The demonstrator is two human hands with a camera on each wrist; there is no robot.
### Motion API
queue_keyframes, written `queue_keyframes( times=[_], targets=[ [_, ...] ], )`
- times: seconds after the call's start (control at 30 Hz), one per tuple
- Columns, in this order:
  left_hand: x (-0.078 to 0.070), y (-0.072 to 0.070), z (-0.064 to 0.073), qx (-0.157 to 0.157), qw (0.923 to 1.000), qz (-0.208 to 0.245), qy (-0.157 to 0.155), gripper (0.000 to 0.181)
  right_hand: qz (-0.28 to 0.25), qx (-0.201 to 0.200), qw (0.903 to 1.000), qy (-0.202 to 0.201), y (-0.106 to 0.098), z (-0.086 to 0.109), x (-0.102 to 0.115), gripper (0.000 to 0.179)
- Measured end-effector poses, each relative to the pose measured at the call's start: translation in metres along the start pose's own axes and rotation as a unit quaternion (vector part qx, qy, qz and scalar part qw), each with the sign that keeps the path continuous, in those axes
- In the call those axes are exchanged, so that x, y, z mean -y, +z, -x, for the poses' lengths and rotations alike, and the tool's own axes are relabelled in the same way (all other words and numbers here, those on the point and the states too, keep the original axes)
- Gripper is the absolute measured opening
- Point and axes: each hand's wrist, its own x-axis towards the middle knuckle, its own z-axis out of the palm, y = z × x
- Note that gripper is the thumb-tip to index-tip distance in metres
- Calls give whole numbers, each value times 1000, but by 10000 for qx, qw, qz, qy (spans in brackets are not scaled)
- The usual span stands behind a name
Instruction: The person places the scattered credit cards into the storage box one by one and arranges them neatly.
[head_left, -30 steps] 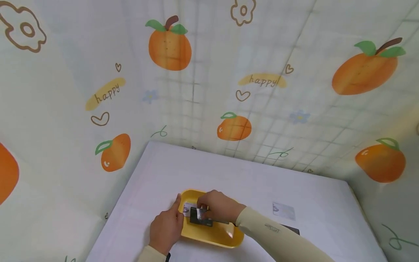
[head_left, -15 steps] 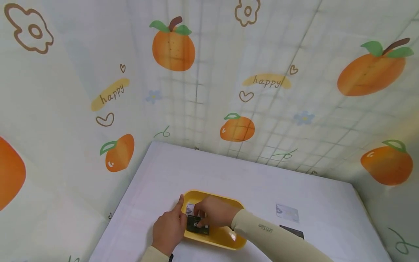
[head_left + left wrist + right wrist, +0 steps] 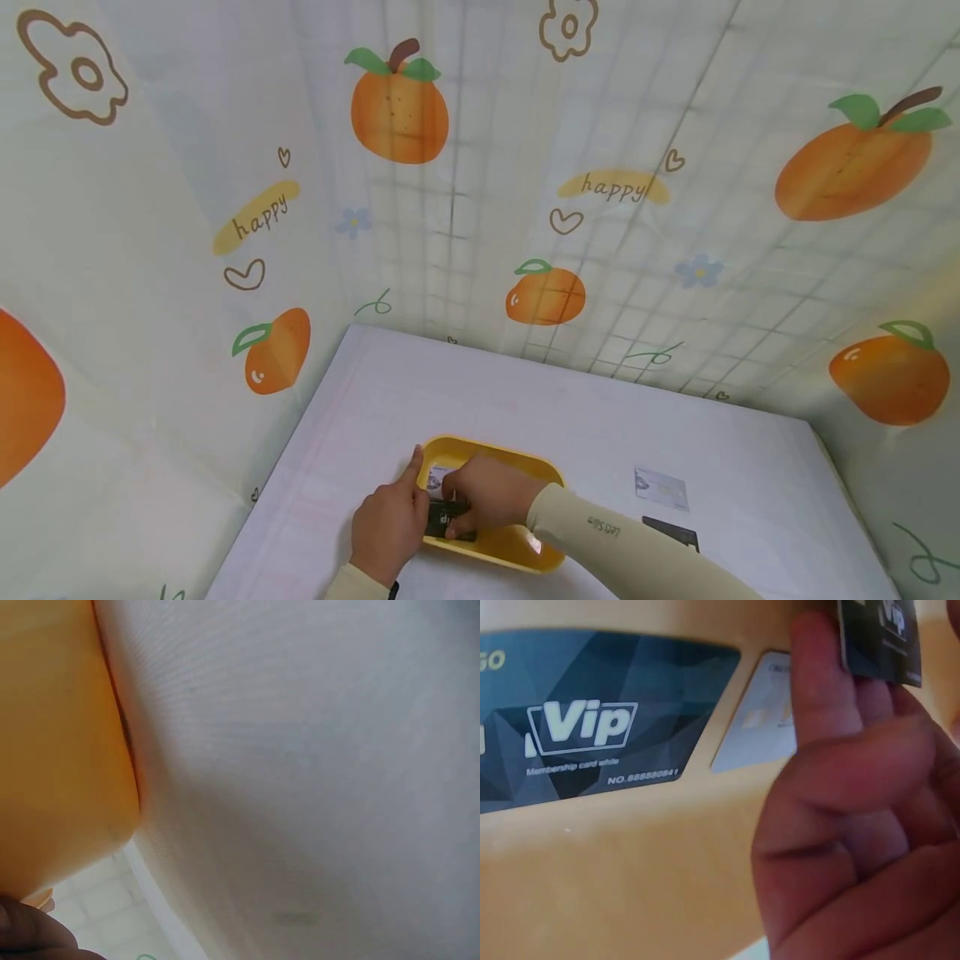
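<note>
Yellow tray (image 3: 498,546), 1 in all, lies on the white worktop (image 3: 487,383), its long axis running left to right with the right end slightly nearer the person. At its left end, the left hand (image 3: 386,525) holds the tray in its grip, index finger pointing away from the person. Inside that same end, the right hand (image 3: 495,492) has a dark Vip card (image 3: 440,517) pinched in its grip; the card's long axis runs crosswise, roughly parallel to the tray's. The right-wrist view shows 2 dark Vip cards: the pinched 1, cut off at the top, and a loose Vip card (image 3: 592,724) in the tray, lying lengthwise across that view with lettering upright. In the head view, 1 pale card (image 3: 437,479) shows in the tray, partly hidden by the right hand. To the right on the worktop lie 2 more: 1 pale printed card (image 3: 662,488) and 1 dark card (image 3: 671,531), partly hidden by the beige sleeve (image 3: 607,529).
</note>
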Motion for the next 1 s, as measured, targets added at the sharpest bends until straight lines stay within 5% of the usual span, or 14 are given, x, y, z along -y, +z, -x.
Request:
queue_keyframes(
  times=[0.5, 1.0],
  targets=[
    [-2, -1, 1, 8, 9998, -186, -38, 62, 402, 26, 9991, 154, 0, 6, 11, 37],
    [-8, -1, 4, 272, 9987, -184, -390, 64, 446, -406, 9973, 415, -8, 47, -3, 58]
  ],
)
